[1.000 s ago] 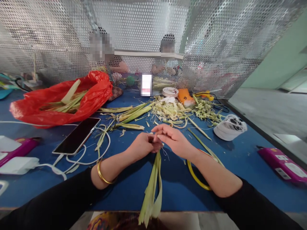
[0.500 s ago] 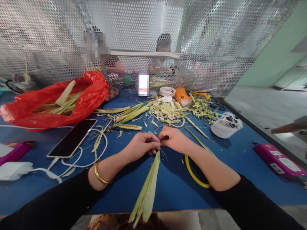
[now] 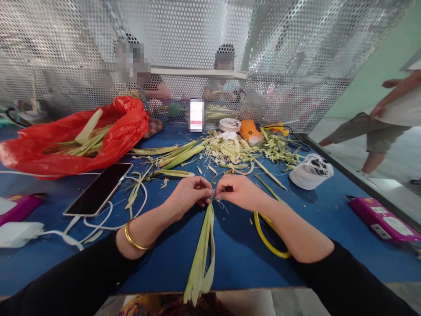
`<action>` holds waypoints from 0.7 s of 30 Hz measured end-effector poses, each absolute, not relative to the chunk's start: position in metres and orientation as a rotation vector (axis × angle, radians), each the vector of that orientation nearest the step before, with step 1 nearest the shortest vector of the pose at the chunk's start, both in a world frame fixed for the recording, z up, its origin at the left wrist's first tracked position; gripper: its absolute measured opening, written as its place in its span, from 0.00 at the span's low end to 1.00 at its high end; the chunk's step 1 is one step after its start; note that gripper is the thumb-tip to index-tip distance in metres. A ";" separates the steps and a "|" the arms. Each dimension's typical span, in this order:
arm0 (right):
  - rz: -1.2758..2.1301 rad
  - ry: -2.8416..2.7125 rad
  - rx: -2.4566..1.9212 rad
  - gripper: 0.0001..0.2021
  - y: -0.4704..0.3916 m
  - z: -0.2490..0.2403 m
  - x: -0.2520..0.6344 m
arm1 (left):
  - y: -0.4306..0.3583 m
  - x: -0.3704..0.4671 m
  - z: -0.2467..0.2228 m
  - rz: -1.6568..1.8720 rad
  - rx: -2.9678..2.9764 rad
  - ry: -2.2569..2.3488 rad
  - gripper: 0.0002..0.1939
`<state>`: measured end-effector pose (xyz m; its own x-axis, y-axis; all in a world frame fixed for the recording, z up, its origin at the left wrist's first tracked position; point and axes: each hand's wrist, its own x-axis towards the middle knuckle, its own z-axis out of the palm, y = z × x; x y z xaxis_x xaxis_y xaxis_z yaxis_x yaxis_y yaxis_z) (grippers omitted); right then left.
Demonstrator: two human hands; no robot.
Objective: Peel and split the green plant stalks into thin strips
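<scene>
A bundle of long pale-green leaves (image 3: 204, 250) hangs from the fingertips at the middle of the blue table (image 3: 243, 272), its loose ends past the front edge. My left hand (image 3: 192, 194) pinches the bundle's narrow top. Close beside it, my right hand (image 3: 238, 191) is closed at the fingertips, with thin thread (image 3: 222, 205) curling just below. Whether its fingers grip the thread or the bundle tip is too small to tell. Behind the hands lie more leaf strips (image 3: 184, 156) and a pile of pale shreds (image 3: 226, 147).
A red bag (image 3: 128, 123) of leaves, a phone (image 3: 98, 189) and white cables stand left. A white cord spool (image 3: 311, 172), yellow ring (image 3: 263, 241) and purple pack (image 3: 383, 218) are right. Behind is perforated mesh (image 3: 184, 35); a person (image 3: 388, 118) stands far right.
Both hands have shifted slightly; the fingertips have moved a little left and up. The bundle hangs more upright, with its leaves turned. A person has come into view at the right.
</scene>
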<state>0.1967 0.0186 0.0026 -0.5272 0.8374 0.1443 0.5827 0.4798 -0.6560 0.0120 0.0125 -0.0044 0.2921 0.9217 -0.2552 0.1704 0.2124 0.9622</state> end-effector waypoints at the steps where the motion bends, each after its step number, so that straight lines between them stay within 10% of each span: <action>1: 0.785 -2.312 -1.174 0.04 0.018 0.003 0.197 | 0.012 0.012 -0.004 0.724 1.272 1.173 0.09; 21: 1.191 -1.938 -1.194 0.11 0.015 -0.012 0.185 | 0.009 0.007 -0.008 0.684 2.266 1.354 0.08</action>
<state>0.1850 0.0151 -0.0119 -0.4426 0.8966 0.0123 0.3942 0.2069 -0.8954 0.0074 0.0087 -0.0081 0.4077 0.8911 0.1992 0.6891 -0.4434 0.5732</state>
